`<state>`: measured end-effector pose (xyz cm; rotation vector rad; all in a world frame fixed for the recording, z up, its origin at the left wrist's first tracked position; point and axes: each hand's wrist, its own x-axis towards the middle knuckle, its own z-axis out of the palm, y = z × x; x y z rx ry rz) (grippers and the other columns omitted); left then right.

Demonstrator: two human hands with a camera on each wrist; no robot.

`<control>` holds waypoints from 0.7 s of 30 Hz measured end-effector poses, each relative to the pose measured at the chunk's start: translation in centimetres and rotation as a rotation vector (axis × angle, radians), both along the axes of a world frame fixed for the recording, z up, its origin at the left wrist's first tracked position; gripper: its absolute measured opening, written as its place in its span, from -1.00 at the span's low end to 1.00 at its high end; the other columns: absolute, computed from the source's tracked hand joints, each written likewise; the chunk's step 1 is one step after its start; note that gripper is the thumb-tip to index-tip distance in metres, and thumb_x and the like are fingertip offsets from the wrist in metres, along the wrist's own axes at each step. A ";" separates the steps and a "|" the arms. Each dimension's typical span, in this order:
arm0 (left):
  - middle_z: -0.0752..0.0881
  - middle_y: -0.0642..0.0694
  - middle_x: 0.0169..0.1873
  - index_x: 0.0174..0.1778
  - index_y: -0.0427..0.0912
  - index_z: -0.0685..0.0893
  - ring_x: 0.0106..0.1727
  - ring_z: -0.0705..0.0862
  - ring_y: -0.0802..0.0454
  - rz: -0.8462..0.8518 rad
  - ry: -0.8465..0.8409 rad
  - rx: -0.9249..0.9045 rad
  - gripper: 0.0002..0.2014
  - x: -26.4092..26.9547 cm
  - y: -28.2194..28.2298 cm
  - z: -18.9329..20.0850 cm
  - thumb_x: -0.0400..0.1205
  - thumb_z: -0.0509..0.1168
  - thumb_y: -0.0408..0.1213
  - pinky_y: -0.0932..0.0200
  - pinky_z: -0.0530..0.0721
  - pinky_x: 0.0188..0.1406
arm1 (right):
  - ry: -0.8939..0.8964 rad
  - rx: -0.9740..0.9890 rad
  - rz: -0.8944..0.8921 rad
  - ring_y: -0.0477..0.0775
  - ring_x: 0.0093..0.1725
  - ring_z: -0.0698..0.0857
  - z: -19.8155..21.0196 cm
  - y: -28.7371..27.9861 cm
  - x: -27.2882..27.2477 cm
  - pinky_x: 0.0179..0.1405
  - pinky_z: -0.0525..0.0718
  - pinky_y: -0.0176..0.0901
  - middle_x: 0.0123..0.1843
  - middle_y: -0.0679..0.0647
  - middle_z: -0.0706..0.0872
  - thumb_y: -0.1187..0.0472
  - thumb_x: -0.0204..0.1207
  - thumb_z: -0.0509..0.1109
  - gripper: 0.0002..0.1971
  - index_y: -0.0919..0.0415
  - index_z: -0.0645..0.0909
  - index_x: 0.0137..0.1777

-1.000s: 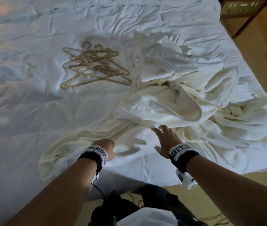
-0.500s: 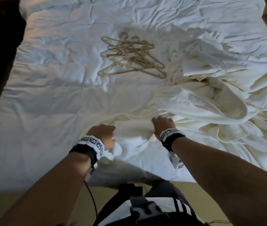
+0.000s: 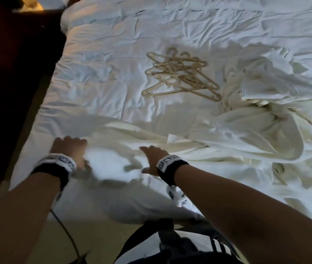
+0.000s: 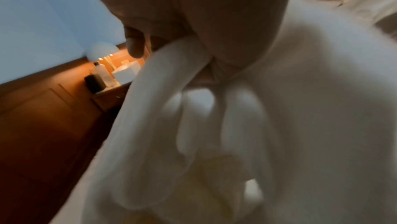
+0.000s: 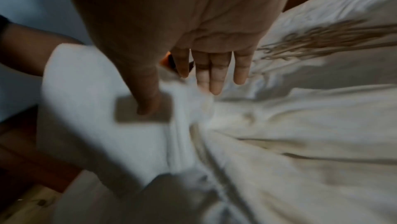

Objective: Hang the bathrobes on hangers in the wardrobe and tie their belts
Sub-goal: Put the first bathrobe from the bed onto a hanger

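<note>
A heap of cream bathrobes point(image 3: 261, 126) lies on the right of the white bed point(image 3: 113, 54), and one robe's edge point(image 3: 124, 141) is drawn out toward the near left. My left hand point(image 3: 69, 149) grips a bunch of that robe's cloth point(image 4: 214, 125), with the fingers curled into it. My right hand point(image 3: 151, 155) lies over the same robe with its fingers point(image 5: 214, 75) straight and its thumb on the cloth. Several beige hangers point(image 3: 180, 77) lie in a pile on the sheet beyond both hands, also blurred in the right wrist view point(image 5: 322, 41).
Dark wooden furniture point(image 3: 18, 73) stands along the bed's left side. A bedside unit with bottles point(image 4: 101, 78) and a lit lamp is against the wall. The bed's near edge point(image 3: 113, 206) is just in front of my body.
My left hand has pulled the robe's edge to the left across the bed. My right hand, which held the cloth half a second ago, has opened its fingers.
</note>
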<state>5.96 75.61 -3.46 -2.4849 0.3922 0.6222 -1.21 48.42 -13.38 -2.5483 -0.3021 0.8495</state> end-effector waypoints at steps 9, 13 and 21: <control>0.23 -0.07 0.59 0.61 0.07 0.14 0.50 0.36 -0.18 -0.089 0.316 -0.362 -0.18 -4.3 -15.1 -10.3 0.45 0.35 0.06 -0.17 0.39 0.41 | 0.154 -0.331 -0.289 0.27 0.54 0.34 -2.8 -17.3 -5.8 0.43 0.46 0.20 0.61 0.13 0.22 -0.08 0.48 0.45 -0.15 -0.03 0.06 0.67; -0.19 -0.11 0.68 0.67 0.02 -0.18 0.66 0.05 -0.21 -0.165 0.352 -0.408 0.09 -5.1 -23.1 -12.6 0.43 0.43 0.16 -0.20 0.22 0.57 | 0.175 -0.362 -0.372 0.24 0.50 0.38 -2.6 -21.1 -8.7 0.40 0.49 0.15 0.58 0.08 0.25 -0.08 0.48 0.45 -0.17 -0.07 0.07 0.66; 0.42 -0.34 0.47 0.66 -0.15 -0.30 0.28 0.60 -0.24 -0.068 0.301 -0.333 -0.14 -6.3 -31.2 -18.9 0.62 0.20 -0.29 -0.14 0.52 0.27 | 0.235 -0.405 -0.403 0.23 0.54 0.34 -2.6 -26.4 -14.8 0.42 0.48 0.18 0.62 0.08 0.19 -0.11 0.51 0.39 -0.18 -0.09 0.02 0.68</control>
